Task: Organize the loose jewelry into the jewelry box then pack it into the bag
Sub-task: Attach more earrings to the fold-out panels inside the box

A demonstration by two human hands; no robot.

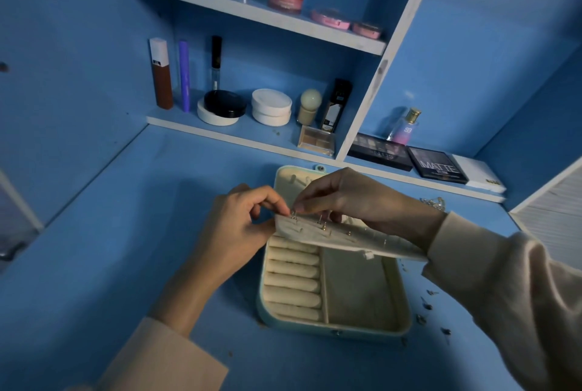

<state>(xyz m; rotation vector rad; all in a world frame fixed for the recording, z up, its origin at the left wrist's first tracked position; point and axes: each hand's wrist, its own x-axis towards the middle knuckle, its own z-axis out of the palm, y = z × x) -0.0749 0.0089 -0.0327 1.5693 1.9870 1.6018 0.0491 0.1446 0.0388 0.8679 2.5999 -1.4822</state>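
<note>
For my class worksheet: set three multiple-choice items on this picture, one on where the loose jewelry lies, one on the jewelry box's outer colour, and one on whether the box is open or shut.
1. Where do the loose jewelry pieces lie?
A. Inside the box
B. On the desk, right of the jewelry box
C. Stacked on the box's lid

2. What colour is the box's outer shell?
A. Red
B. Black
C. Pale teal

3. What state is the box in?
A. Open, its earring panel lifted
B. Shut and latched
C. Open but upside down

Answers:
1 B: small pieces dot the desk beside the box's right wall.
2 C: teal shows along its outer edge.
3 A: the left hand holds the panel's corner while the right hand pinches an earring there.
</note>
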